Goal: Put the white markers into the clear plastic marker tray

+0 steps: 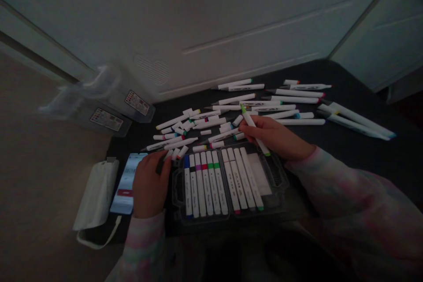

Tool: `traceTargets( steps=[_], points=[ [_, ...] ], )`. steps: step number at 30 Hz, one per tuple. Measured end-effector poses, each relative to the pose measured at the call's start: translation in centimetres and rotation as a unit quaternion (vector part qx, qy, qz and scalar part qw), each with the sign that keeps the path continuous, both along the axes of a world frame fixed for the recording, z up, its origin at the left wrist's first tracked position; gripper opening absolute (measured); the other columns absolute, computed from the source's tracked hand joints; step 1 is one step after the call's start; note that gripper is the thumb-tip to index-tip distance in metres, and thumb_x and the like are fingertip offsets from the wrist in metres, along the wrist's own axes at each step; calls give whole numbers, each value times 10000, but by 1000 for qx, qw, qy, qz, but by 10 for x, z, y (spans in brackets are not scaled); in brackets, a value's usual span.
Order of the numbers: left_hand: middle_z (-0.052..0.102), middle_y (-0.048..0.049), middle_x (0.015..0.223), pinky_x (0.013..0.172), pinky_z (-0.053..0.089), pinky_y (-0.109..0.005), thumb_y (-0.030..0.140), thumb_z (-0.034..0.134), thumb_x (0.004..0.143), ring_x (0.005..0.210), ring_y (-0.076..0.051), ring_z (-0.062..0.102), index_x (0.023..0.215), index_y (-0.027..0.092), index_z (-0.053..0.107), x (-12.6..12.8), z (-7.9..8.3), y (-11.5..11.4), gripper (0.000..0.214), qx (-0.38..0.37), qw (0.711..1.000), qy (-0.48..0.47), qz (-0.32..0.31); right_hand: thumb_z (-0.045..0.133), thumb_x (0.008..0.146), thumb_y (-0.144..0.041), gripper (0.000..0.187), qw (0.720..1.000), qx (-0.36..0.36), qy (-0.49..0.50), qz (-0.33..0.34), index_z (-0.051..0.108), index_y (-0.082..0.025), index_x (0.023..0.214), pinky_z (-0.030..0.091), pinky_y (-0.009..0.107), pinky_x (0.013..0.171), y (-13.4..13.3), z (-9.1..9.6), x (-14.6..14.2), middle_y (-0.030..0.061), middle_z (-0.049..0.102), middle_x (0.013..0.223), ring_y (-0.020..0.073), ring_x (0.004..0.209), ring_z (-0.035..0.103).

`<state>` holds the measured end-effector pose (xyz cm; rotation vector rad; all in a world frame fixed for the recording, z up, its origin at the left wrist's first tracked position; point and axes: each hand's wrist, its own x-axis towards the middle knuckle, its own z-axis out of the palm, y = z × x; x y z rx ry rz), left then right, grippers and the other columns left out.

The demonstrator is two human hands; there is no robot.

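My right hand (269,134) is closed around a white marker (255,130) with a bright light-green tip pointing up and away; its lower end is also green. Below it lies an open clear plastic case (228,218). Several capped white markers (205,185) with coloured bands fill the left half, and white markers (243,180) lie side by side in the right half. My left hand (150,183) rests at the left of the case, thumb and fingers apart, near a few loose caps (176,153). Its fingertips are partly hidden, and nothing shows in its grasp.
Many loose markers (299,99) and caps (205,132) are scattered over the dark table (350,158). A lit phone (124,191) lies beside my left hand, next to a white power bank (95,196) with a cable (99,246). Clear cases (112,101) stand at the back left against a white panel (231,31).
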<state>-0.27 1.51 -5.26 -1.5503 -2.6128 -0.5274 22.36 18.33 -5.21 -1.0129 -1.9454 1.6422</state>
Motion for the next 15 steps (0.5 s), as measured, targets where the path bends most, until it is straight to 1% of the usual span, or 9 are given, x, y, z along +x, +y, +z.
traceTargets(
  steps=[2,4,5,7,9,11,13,15],
  points=[
    [610,-80,981,869,424,-371,352,419,829,955,-225,550,978,145,593,8,10,-1,309,7,1000,11,0,480,784,-308,193,1000,5,0,-1,496,-175,644,300,242,517,-1,1,0,-36,457,540,85,490,398],
    [610,-65,976,855,434,-352,345,420,837,946,-212,552,973,157,591,19,18,1,289,9,1000,7,-26,476,788,-302,197,1000,15,-5,2,491,-173,639,298,238,514,-1,3,1,-36,457,543,81,486,395],
    [604,-60,991,847,436,-342,330,415,843,942,-202,551,974,163,589,25,21,4,274,4,999,3,-53,474,790,-303,196,1000,23,-12,3,492,-172,646,297,236,513,-2,4,1,-36,457,544,81,490,397],
    [597,-53,970,820,443,-330,302,411,850,920,-190,547,970,175,589,38,23,12,249,-26,990,-9,-141,465,799,-304,189,999,40,-27,8,499,-170,670,299,235,515,-3,5,1,-37,458,551,86,505,408],
    [588,-47,878,741,459,-317,288,406,855,838,-179,548,962,180,594,51,22,22,242,-62,971,-19,-232,456,808,-296,181,997,60,-38,10,503,-167,691,304,235,523,-4,6,1,-37,461,572,89,528,417],
    [565,-43,803,679,458,-322,294,408,855,773,-181,536,967,180,598,62,19,32,248,-92,950,-14,-298,455,813,-284,176,996,79,-39,9,504,-163,695,312,237,543,-5,6,0,-35,463,596,92,556,424],
    [555,-47,790,674,451,-351,295,413,850,768,-199,525,981,178,597,70,14,43,254,-111,937,5,-332,459,815,-275,170,995,92,-36,6,510,-159,701,321,241,567,-6,6,0,-34,469,614,93,576,431],
    [560,-55,806,700,444,-381,258,408,846,784,-214,519,1008,171,590,74,10,51,259,-122,931,27,-344,458,819,-267,161,995,98,-30,4,521,-157,719,327,243,584,-6,6,0,-34,475,620,93,581,434]
  ],
)
